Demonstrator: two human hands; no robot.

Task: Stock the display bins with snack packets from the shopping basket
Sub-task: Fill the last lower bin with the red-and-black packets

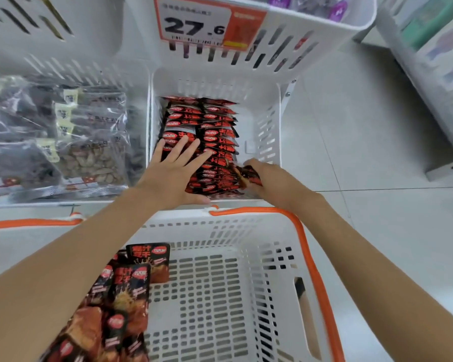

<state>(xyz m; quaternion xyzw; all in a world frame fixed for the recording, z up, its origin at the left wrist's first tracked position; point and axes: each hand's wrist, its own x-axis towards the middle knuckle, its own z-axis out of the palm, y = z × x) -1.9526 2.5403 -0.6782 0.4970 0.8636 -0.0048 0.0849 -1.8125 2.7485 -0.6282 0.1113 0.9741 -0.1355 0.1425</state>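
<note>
Step in hand: loading the white slotted plastic display bin point(270, 131), the lower tier just beyond the basket. Left hand point(178, 165) lies flat with fingers straight and spread, pressing on the red-and-black foil snack packets point(217, 124) already stocked. These stand shingled in two rows, left and right, with a bare strip of bin floor along the right side. Right hand point(266, 176) has its fingers curled round one loose packet point(249, 175) at the bin's near right corner, touching the right row; blur there hides the grip detail. Judgement: the next move calls for slotting this packet in at the near end of the right row while the flat hand steadies the stack, then a reach to the basket. Counts: hands 2; rows 2; packets per row too overlapped to count; white perforated plastic shopping basket with orange handle point(220, 283) 1, holding at least five basket packets point(131, 296) in its near left corner, some hidden under the left forearm. Task judged well along, not finished.
</note>
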